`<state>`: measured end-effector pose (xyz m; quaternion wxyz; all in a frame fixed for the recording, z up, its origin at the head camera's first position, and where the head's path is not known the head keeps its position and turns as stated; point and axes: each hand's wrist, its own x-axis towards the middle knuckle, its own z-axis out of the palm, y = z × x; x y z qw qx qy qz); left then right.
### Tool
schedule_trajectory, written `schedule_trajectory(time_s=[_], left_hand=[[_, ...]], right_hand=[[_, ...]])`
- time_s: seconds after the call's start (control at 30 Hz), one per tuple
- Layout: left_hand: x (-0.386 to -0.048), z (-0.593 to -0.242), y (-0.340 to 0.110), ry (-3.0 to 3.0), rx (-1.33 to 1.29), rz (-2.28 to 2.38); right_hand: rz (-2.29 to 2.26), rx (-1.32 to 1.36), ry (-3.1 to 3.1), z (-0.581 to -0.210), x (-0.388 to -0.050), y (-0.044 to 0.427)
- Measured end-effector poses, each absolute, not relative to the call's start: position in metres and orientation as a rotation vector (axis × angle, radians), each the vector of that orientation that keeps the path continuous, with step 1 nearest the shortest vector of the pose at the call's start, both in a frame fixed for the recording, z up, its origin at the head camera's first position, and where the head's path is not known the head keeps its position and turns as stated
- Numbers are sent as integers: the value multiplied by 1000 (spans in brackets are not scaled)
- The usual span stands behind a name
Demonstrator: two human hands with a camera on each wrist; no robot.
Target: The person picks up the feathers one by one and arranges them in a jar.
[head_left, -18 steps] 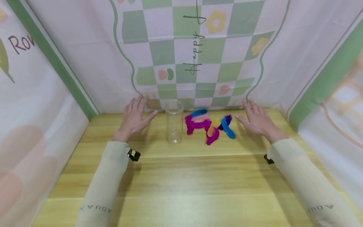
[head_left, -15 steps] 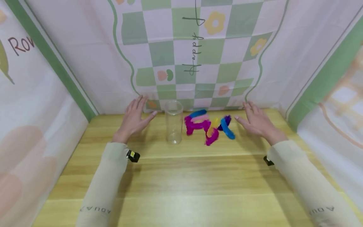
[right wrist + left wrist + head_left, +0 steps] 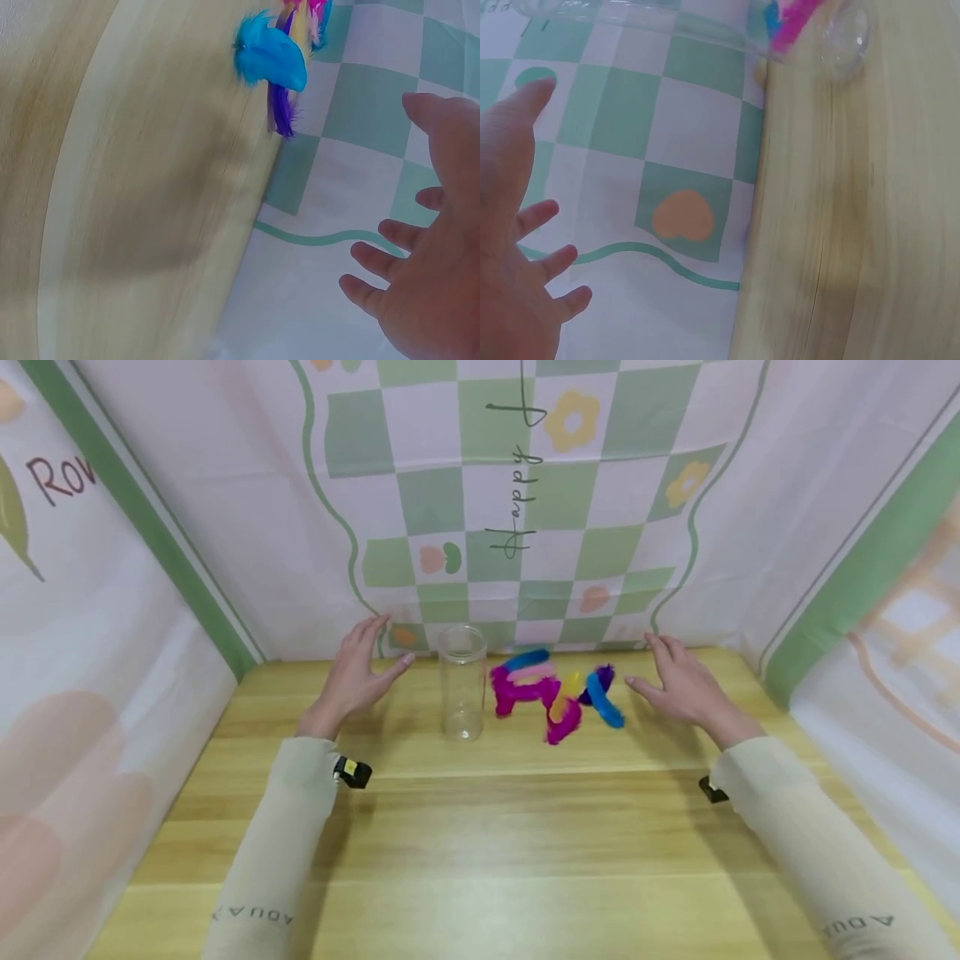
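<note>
Shows the left hand (image 3: 506,251) at the left edge, with the thumb (image 3: 521,105) apart from the fingers (image 3: 559,262), against a green-and-white checked cloth (image 3: 694,124) printed with an orange heart shape (image 3: 684,215). Takes in a clear container (image 3: 847,45) across the top, magenta and blue feathery pieces (image 3: 799,21) near its base, and a pale wooden table (image 3: 900,210) at right.

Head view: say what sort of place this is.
Probably a cloth-screened tabletop recording booth: printed fabric hangs behind and beside a wooden table, and a small black device sits at each sleeve cuff.
</note>
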<state>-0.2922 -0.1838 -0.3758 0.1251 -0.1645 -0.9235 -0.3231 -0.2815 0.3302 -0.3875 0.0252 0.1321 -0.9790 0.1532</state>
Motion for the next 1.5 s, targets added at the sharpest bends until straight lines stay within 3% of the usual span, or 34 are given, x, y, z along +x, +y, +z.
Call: schedule_trajectory(time_s=[0.5,1.5], left_hand=[[-284,-373,-185,-2538,-447,-1355],[-273,-373,-176,-2389,-452,-1744]], right_hand=[[790,337,-2980,-385,-279,326],[1037,198,-3016,-391,-269,310]])
